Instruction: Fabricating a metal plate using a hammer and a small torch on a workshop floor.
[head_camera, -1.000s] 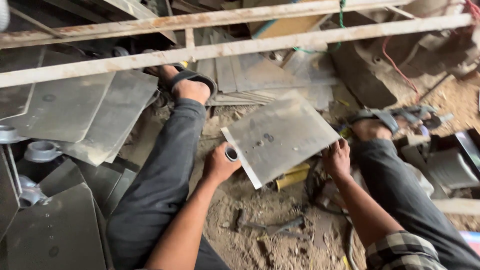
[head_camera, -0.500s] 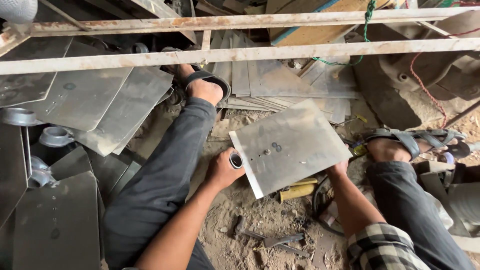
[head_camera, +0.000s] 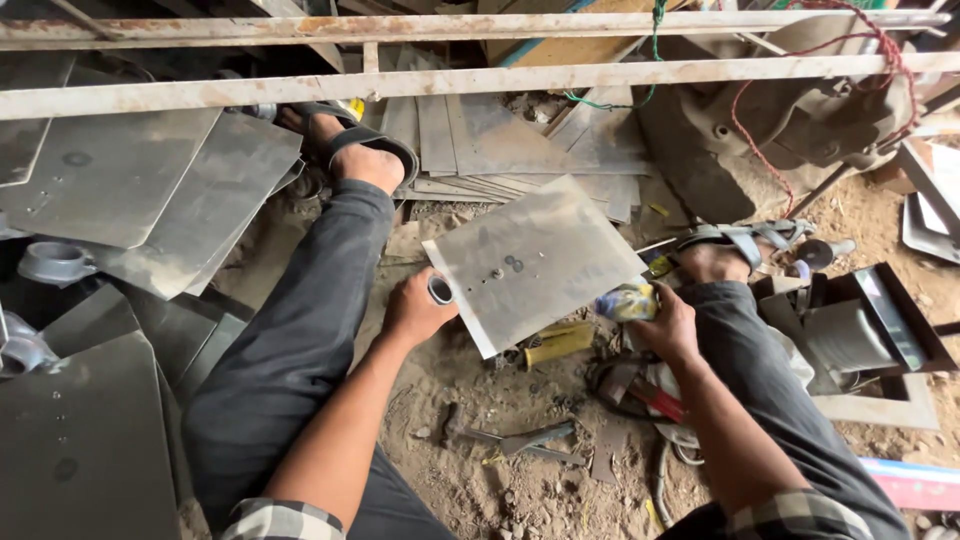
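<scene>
Left hand (head_camera: 415, 310): fingers closed on a short grey tube (head_camera: 440, 290) at the metal sheet's (head_camera: 535, 262) left edge.
Metal sheet: tilted, above the dirt floor (head_camera: 520, 480), between both knees.
Right hand (head_camera: 665, 325): fingers wrapped around a yellow-blue tool handle (head_camera: 625, 302) (at the sheet's right corner).

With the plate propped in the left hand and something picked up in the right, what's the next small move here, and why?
Probably bring the right hand, gripping a small yellowish object, over the holes at the middle of the metal plate. The left hand holds the plate's edge together with a short tube, tilted up and steady.
</scene>
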